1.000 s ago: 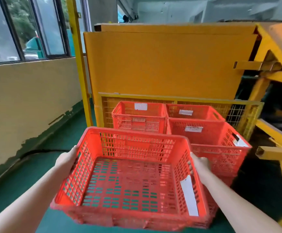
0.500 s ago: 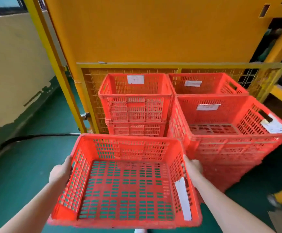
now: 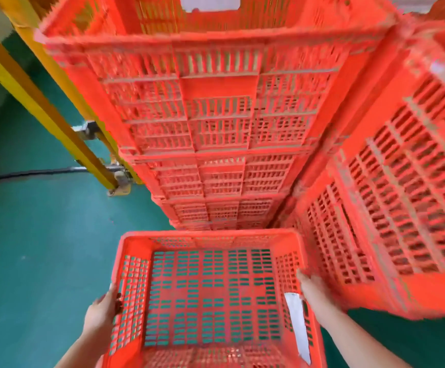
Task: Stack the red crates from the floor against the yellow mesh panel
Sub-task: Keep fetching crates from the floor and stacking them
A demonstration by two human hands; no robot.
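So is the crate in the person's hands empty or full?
Empty: the held crate shows only its slotted bottom, with green floor visible through.

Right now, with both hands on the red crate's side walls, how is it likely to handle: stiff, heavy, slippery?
The held crate looks empty, its walls and base all slots, so probably light for its size. Its thick moulded rim suggests it stays fairly stiff. The left hand and right hand grip the slotted walls, so slipping seems unlikely.

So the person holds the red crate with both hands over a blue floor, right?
Not quite. The floor is green, not blue; the head view shows it, also through the crate's slotted bottom. The rest is right: the left hand and the right hand each grip a side of the crate.
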